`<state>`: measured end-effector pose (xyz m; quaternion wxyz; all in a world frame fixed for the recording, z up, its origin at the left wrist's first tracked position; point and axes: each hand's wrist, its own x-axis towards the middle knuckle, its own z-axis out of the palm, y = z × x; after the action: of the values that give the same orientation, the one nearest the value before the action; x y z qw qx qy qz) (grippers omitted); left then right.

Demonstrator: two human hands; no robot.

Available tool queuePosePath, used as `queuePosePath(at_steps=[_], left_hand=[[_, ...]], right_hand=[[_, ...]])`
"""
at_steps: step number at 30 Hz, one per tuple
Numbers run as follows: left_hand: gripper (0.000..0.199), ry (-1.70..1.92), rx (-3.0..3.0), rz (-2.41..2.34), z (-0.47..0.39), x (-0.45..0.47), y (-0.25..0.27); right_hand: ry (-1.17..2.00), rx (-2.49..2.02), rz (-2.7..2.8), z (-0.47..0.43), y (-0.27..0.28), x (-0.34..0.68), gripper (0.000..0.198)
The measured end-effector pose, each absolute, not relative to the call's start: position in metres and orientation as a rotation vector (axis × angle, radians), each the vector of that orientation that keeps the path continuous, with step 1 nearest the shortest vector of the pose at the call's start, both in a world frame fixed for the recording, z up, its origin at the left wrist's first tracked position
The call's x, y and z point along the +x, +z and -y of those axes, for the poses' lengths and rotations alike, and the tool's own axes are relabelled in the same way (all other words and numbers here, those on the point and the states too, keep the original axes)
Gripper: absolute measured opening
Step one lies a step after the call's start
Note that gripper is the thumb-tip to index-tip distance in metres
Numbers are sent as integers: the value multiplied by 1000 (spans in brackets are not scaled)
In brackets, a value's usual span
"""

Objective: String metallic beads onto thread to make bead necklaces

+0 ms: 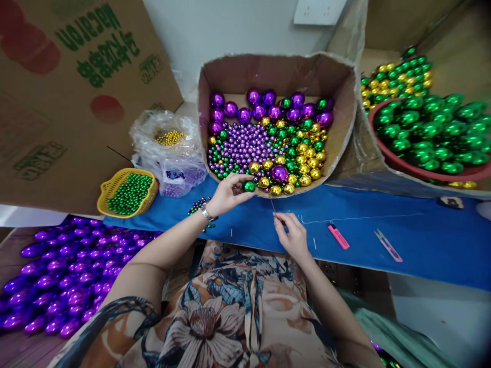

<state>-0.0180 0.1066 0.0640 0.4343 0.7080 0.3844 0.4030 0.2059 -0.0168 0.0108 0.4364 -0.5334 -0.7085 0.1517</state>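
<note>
My left hand (229, 194) pinches a shiny green ball (249, 186) at the front rim of a cut-down cardboard box (276, 71). Between the thumb and fingers of my right hand (293, 235) is a thin needle (272, 203), its tip pointing up toward the box. White thread (356, 219) trails over the blue cloth to the right of that hand. Inside the box lie large purple balls (253, 96), gold balls (305, 180), green balls and a heap of small purple beads (245, 145). One big purple ball (279, 174) sits among gold ones near the front.
On the blue cloth (433, 255) lie a pink cutter (338, 236) and thread snips (388, 245). A yellow basket (153, 191) of green beads and plastic bags (187, 179) stand left. A red basin (399, 166) of green balls is right. Purple balls (65, 276) fill the lower left.
</note>
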Motion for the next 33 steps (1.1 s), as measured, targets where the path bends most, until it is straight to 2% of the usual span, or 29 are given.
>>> queuePosePath(at_steps=[10, 18, 22, 28, 33], left_hand=[[48, 1008, 1752, -1026, -94, -15, 46], [46, 910, 874, -821, -92, -6, 63], [43, 893, 700, -796, -92, -6, 66], [40, 944, 983, -864, -107, -4, 63], [41, 1224, 1470, -998, -176, -5, 73]], right_hand=[[428, -1385, 1808, 12, -1, 202, 20], [434, -1387, 1802, 15, 4, 206, 18], [438, -1369, 1819, 17, 9, 207, 19], [414, -1384, 1829, 19, 8, 210, 19], [344, -1434, 1846, 16, 8, 210, 18]])
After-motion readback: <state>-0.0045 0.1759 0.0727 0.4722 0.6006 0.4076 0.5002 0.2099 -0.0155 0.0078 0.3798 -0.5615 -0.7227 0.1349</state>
